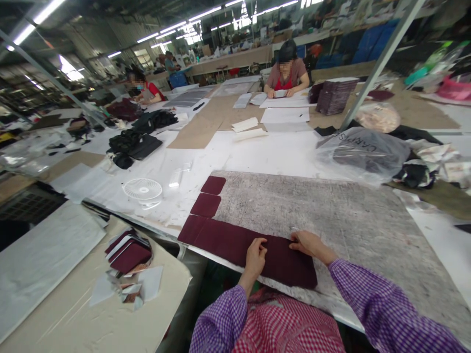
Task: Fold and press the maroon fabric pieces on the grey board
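Observation:
A row of dark maroon fabric pieces (228, 243) lies along the front edge of a grey, scuffed board (353, 211). Two smaller maroon pieces, one at the back (213, 185) and one nearer (206, 205), lie on the board's left side. My left hand (256, 257) is over the middle of the row, thumb and fingers pinched together; whatever is between them is too small to name. My right hand (307, 243) is at the row's back edge toward the right end, its fingertips pressed together on the edge of the maroon fabric.
A white fan (143, 189) stands left of the board. A side table (158, 314) holds stacked maroon pieces (130, 252) and scraps. A plastic bag (362, 152) lies behind the board, near a metal post (382, 63). Two people work across the table.

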`<control>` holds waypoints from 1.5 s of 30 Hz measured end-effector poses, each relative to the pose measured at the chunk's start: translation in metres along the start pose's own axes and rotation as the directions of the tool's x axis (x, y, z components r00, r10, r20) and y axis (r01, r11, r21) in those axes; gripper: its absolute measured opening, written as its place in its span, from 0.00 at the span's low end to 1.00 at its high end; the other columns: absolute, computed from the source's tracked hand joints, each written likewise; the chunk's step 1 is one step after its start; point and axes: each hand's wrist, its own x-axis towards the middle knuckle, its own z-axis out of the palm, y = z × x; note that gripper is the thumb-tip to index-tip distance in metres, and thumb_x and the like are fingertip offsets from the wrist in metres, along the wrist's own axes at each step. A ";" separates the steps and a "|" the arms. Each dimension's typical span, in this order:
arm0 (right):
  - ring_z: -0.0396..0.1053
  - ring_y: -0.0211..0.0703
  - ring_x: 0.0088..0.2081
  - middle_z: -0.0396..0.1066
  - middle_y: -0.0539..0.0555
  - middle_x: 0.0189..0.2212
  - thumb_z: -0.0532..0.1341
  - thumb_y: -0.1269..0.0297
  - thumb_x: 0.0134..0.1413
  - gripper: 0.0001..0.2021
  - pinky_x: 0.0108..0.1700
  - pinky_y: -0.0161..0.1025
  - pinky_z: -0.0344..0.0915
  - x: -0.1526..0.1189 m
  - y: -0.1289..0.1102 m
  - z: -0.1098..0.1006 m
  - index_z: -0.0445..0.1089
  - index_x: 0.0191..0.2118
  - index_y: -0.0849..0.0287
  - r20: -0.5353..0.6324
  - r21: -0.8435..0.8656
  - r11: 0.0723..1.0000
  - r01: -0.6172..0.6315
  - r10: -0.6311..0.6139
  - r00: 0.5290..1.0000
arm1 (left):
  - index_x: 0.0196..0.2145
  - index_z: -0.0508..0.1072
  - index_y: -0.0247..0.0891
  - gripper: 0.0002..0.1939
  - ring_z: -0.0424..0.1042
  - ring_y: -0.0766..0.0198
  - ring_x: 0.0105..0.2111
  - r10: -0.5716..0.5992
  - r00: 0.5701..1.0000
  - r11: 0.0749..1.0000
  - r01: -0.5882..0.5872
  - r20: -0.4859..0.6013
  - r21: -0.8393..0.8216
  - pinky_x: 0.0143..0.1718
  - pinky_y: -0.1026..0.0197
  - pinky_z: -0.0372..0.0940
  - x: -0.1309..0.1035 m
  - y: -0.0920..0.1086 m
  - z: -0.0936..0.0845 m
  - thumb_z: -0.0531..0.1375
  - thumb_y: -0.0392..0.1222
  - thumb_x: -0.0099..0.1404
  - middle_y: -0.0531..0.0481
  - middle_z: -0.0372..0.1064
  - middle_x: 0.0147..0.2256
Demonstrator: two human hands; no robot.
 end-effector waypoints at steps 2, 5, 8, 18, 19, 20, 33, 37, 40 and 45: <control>0.69 0.40 0.36 0.71 0.52 0.36 0.57 0.55 0.57 0.14 0.41 0.44 0.67 0.000 -0.002 0.000 0.68 0.41 0.61 -0.008 -0.007 1.000 -0.011 0.011 1.000 | 0.40 0.69 0.40 0.16 0.67 0.68 0.34 -0.012 1.000 1.000 0.012 0.002 0.016 0.40 0.62 0.63 0.002 0.000 0.001 0.53 0.26 0.55 0.52 0.68 0.38; 0.69 0.41 0.38 0.71 0.53 0.37 0.57 0.55 0.57 0.14 0.42 0.45 0.66 -0.001 -0.005 0.001 0.68 0.41 0.61 -0.017 -0.011 1.000 -0.028 0.028 0.999 | 0.40 0.68 0.40 0.15 0.66 0.68 0.31 -0.040 0.999 0.997 0.039 0.004 0.060 0.38 0.63 0.63 0.002 0.003 0.003 0.57 0.29 0.55 0.53 0.67 0.37; 0.69 0.41 0.38 0.70 0.53 0.37 0.57 0.55 0.57 0.14 0.42 0.45 0.67 -0.001 -0.006 0.001 0.68 0.41 0.61 -0.022 -0.007 0.999 -0.047 0.046 0.999 | 0.41 0.67 0.40 0.17 0.65 0.68 0.31 -0.060 0.998 0.990 0.060 0.001 0.130 0.36 0.62 0.63 0.001 0.010 0.006 0.63 0.35 0.52 0.53 0.65 0.38; 0.68 0.39 0.32 0.70 0.51 0.32 0.58 0.51 0.55 0.16 0.36 0.40 0.66 -0.014 0.000 0.002 0.69 0.39 0.60 0.001 0.048 0.997 -0.067 0.067 0.998 | 0.40 0.66 0.42 0.22 0.65 0.62 0.41 -0.059 0.997 0.958 0.044 0.045 0.283 0.42 0.60 0.61 -0.001 0.023 0.006 0.67 0.33 0.48 0.52 0.62 0.43; 0.68 0.38 0.32 0.70 0.51 0.31 0.58 0.51 0.55 0.16 0.35 0.40 0.66 -0.016 0.000 0.002 0.69 0.38 0.60 -0.004 0.049 0.996 -0.071 0.071 0.997 | 0.40 0.66 0.42 0.22 0.65 0.62 0.42 -0.060 0.997 0.956 0.044 0.046 0.290 0.42 0.60 0.61 -0.001 0.023 0.006 0.68 0.34 0.47 0.52 0.62 0.42; 0.68 0.39 0.32 0.70 0.50 0.31 0.58 0.52 0.55 0.15 0.35 0.40 0.66 -0.019 -0.001 0.003 0.69 0.38 0.60 -0.015 0.048 0.996 -0.075 0.075 0.997 | 0.40 0.66 0.42 0.22 0.65 0.62 0.43 -0.060 0.997 0.954 0.044 0.047 0.297 0.42 0.60 0.61 -0.001 0.023 0.006 0.68 0.34 0.47 0.52 0.62 0.42; 0.66 0.45 0.45 0.67 0.54 0.45 0.60 0.68 0.51 0.18 0.44 0.36 0.60 -0.002 -0.039 -0.009 0.65 0.49 0.53 -0.191 0.091 0.943 0.321 -0.300 0.934 | 0.47 0.59 0.39 0.30 0.57 0.47 0.54 -0.169 0.974 0.894 0.215 -0.149 0.394 0.54 0.48 0.53 -0.011 0.028 0.016 0.67 0.38 0.49 0.41 0.54 0.51; 0.67 0.43 0.43 0.66 0.52 0.43 0.62 0.70 0.49 0.19 0.43 0.36 0.61 0.019 -0.042 -0.016 0.65 0.49 0.52 -0.107 0.070 0.898 0.434 -0.426 0.899 | 0.45 0.61 0.39 0.26 0.56 0.41 0.55 -0.217 0.961 0.872 0.270 -0.173 0.408 0.53 0.43 0.51 -0.014 0.029 0.015 0.67 0.41 0.50 0.38 0.56 0.51; 0.67 0.43 0.40 0.66 0.52 0.42 0.63 0.68 0.48 0.19 0.42 0.40 0.63 0.034 -0.044 -0.022 0.66 0.48 0.55 -0.037 0.029 0.873 0.486 -0.485 0.874 | 0.43 0.63 0.38 0.24 0.56 0.41 0.55 -0.230 0.955 0.868 0.288 -0.185 0.404 0.53 0.43 0.51 -0.015 0.030 0.017 0.67 0.41 0.50 0.37 0.58 0.51; 0.66 0.43 0.39 0.66 0.53 0.42 0.64 0.64 0.49 0.17 0.40 0.44 0.64 0.046 -0.049 -0.027 0.66 0.46 0.59 0.034 -0.043 0.856 0.515 -0.514 0.857 | 0.43 0.64 0.36 0.26 0.59 0.44 0.53 -0.230 0.950 0.880 0.296 -0.213 0.372 0.52 0.45 0.53 -0.015 0.033 0.013 0.68 0.42 0.48 0.37 0.60 0.49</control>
